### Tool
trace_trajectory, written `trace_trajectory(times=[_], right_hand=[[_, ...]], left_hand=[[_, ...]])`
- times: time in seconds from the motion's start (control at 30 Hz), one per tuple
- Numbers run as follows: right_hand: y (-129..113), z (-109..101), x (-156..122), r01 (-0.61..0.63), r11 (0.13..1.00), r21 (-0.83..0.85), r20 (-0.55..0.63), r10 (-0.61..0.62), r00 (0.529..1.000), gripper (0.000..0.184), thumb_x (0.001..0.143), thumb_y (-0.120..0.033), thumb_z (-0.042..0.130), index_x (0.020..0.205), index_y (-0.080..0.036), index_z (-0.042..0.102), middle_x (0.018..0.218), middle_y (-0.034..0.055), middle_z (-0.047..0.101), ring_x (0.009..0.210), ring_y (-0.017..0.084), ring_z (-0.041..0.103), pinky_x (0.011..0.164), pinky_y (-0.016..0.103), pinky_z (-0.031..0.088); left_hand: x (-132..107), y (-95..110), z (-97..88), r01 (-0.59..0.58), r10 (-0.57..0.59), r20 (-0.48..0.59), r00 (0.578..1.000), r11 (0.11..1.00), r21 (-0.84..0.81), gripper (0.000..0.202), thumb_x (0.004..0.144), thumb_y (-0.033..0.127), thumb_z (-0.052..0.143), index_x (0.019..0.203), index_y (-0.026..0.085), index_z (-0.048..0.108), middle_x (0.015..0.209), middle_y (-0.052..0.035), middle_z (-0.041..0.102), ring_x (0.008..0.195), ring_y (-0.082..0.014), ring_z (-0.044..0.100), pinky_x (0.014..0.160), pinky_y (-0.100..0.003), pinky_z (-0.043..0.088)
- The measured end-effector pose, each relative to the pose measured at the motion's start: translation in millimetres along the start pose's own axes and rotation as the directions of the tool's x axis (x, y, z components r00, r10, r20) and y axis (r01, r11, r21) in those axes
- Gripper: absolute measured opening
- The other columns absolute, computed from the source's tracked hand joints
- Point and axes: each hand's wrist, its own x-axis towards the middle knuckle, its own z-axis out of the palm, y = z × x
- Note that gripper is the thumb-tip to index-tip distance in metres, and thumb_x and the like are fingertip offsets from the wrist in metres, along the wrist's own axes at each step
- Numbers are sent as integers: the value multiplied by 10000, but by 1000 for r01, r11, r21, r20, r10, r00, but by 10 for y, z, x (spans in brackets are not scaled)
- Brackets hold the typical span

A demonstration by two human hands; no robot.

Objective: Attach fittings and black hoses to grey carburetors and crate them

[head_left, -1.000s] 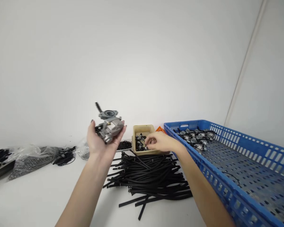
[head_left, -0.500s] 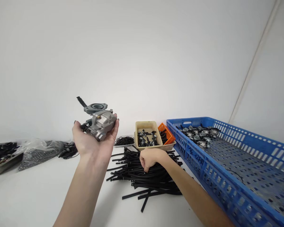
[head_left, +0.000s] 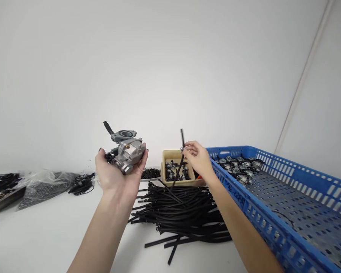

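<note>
A silver-grey carburetor point(head_left: 132, 151) rests in the upturned palm of my left hand point(head_left: 118, 178), its flange on top and a short black piece sticking up at the left. The fingers curl around its sides. My right hand point(head_left: 197, 155) pinches a thin black rubber hose point(head_left: 178, 170) near its upper end, where a small metal clip shows. The hose hangs at a slant, a little blurred. Below it, a pile of black hoses point(head_left: 184, 210) lies spread on the white table point(head_left: 125, 250).
Behind the pile stands a beige tray point(head_left: 165, 167) with small metal and black parts. At the right, a large blue crate point(head_left: 252, 216) holds several carburetors point(head_left: 240, 167). A clear plastic bag point(head_left: 47, 185) and a metal tray point(head_left: 1, 203) of parts lie on the left.
My right hand has risen from the hose pile with one black hose in its fingers. My left hand, still holding the carburetor, has shifted slightly right and down.
</note>
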Motion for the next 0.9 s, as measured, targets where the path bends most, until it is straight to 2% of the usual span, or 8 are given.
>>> trace_trajectory(times=[0.07,0.13,0.2,0.27,0.4,0.6,0.9], right_hand=[[-54,-57,30,51,970,239,-203,-1,979,235,777,-336,705,943,-201,608,788,-4,661,648,132,612,651,282,501],[-113,-108,44,111,909,403,-336,34,941,267,746,-341,740,928,-198,607,772,-11,668,603,112,598,630,269,486],[-180,-159,42,161,842,514,-412,78,908,274,725,-326,757,914,-202,603,761,-16,676,588,101,588,619,259,472],[-253,-209,27,200,780,593,-441,107,891,279,706,-308,772,899,-206,599,758,-20,679,602,96,587,642,259,477],[-387,-274,-22,245,735,632,-444,85,892,275,714,-308,783,900,-208,608,782,-17,678,633,94,585,679,266,487],[-530,-203,-119,214,729,650,-356,42,934,258,737,-311,774,932,-198,649,781,-4,694,587,84,558,629,251,479],[-584,-77,-252,162,774,612,-225,-26,974,240,807,-325,732,1004,-209,662,842,16,697,619,100,563,623,255,501]], left_hand=[[1,-7,1,-3,3,3,1000,1000,0,513,977,463,348,1208,66,576,1206,-198,660,1080,-327,674,668,-340,647],[5,-15,-5,-2,2,-1,1000,1000,6,515,973,462,350,1200,62,580,1197,-199,660,1083,-335,670,660,-342,645],[9,-25,-14,5,-5,-10,1000,1000,11,515,969,461,357,1198,58,581,1190,-201,660,1084,-339,669,659,-348,644],[11,-41,-19,13,-13,-15,1000,1000,21,504,965,451,371,1203,58,577,1185,-205,662,1074,-335,675,669,-357,644],[1,-94,-8,32,-31,-27,999,998,53,463,966,431,383,1183,76,585,1156,-208,675,1048,-325,694,695,-375,642],[-21,-160,-8,51,-49,-19,999,993,107,388,962,406,394,1116,116,602,1130,-179,689,997,-305,716,691,-382,641],[-32,-173,-18,57,-58,1,998,989,139,378,960,385,403,1129,99,585,1149,-197,677,966,-307,721,667,-382,640]])
